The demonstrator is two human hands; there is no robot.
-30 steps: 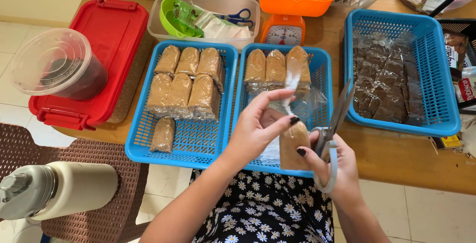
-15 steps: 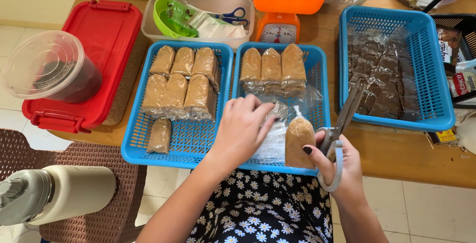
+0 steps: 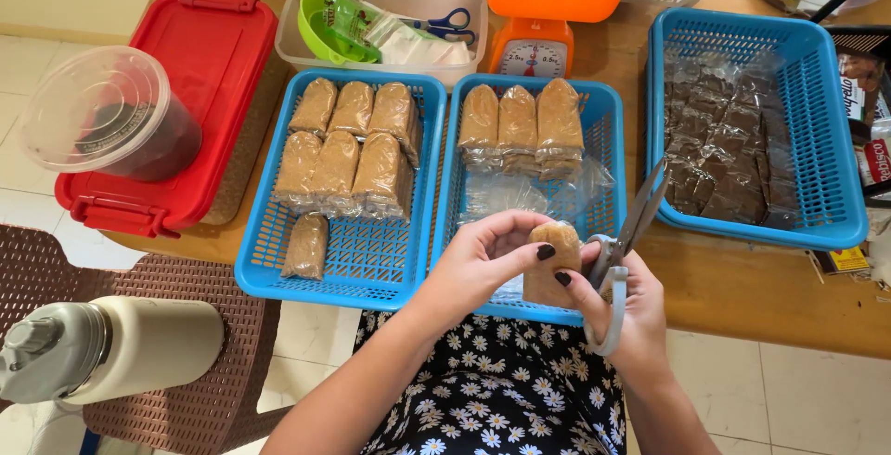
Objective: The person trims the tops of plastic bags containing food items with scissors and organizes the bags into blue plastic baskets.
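Observation:
Both hands hold a small clear bag of brown powder over the front edge of the middle blue basket. My left hand cups the bag's top and left side. My right hand pinches its right side and also carries grey-handled scissors, blades pointing up and slightly apart. Three filled bags stand at the back of that basket, with empty clear bags lying in front of them.
The left blue basket holds several filled bags. The right blue basket holds dark packets. An orange kitchen scale, a tray with a green scoop and blue scissors, a red lidded box, a clear tub and a beige flask surround them.
The bag has come up from the basket towards me. My left hand moved from the loose bags in the basket onto the bag's top. The scissors stayed in my right hand.

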